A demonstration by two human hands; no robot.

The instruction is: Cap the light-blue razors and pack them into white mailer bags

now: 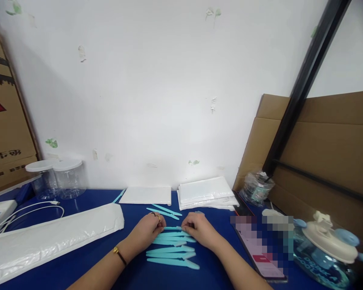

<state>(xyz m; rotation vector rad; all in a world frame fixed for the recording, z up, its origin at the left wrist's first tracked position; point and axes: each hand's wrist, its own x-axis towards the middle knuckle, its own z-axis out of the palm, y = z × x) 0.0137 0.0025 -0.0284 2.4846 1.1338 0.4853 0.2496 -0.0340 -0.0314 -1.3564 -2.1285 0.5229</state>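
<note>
Several flat turquoise sticks (171, 255) lie side by side in a column on the blue table. My left hand (148, 230), with a ring and a dark bracelet at its wrist, pinches the left end of the topmost turquoise stick (172, 228) of this column. At the stick's other end is my right hand (199, 228), its fingers closed together on that end. Two more turquoise sticks (161, 211) lie crossed just beyond my hands.
White padded packets (145, 195) and a packet stack (206, 192) lie by the wall. A long white pouch (57, 238) and lidded clear jars (69, 181) are at left. A phone (264, 257), a wrapped jar (258, 188) and a bottle (323, 257) stand or lie at right.
</note>
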